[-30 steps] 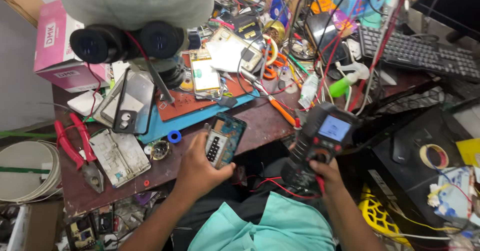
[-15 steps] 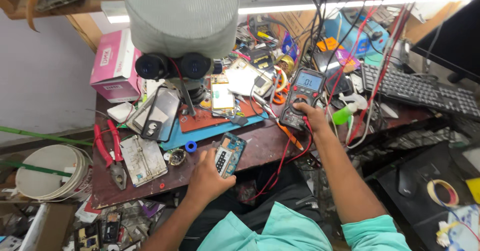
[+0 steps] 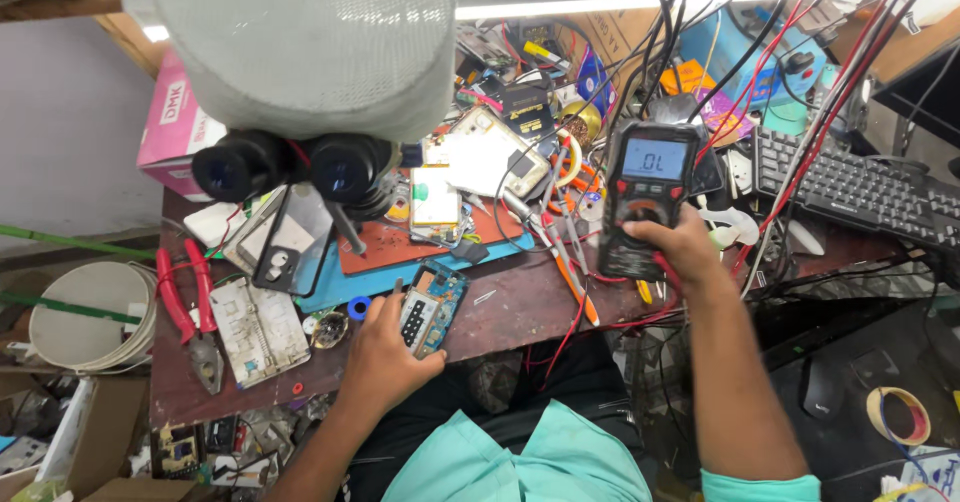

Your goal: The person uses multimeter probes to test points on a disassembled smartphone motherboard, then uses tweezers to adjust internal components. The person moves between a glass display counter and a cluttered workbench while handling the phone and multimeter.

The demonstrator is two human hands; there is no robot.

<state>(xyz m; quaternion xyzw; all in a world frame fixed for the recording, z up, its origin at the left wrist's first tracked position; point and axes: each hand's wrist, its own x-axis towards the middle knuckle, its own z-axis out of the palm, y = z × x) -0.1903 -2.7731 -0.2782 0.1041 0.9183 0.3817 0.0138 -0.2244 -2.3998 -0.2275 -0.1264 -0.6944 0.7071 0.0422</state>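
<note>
My left hand [image 3: 382, 357] grips an opened phone with its blue circuit board [image 3: 432, 309] showing, resting it on the brown workbench [image 3: 520, 302] near the front edge. My right hand [image 3: 682, 247] holds a black and red multimeter [image 3: 640, 197] with a lit grey screen, set over the bench's right part among red and black test leads [image 3: 570, 312]. A stereo microscope with a large grey hood [image 3: 300, 52] and black eyepieces [image 3: 290, 167] hangs over the bench's left half.
Red-handled pliers [image 3: 190, 307], a white opened device [image 3: 258, 330], a phone back cover [image 3: 288, 252], an orange and blue work mat [image 3: 400, 257], a pink box [image 3: 175, 132], a black keyboard [image 3: 850, 192], a tape roll [image 3: 897, 415] and tangled cables crowd the bench.
My right hand has brought the multimeter up from below the bench's edge and set it over the bench's right part. The left hand keeps the phone board in place.
</note>
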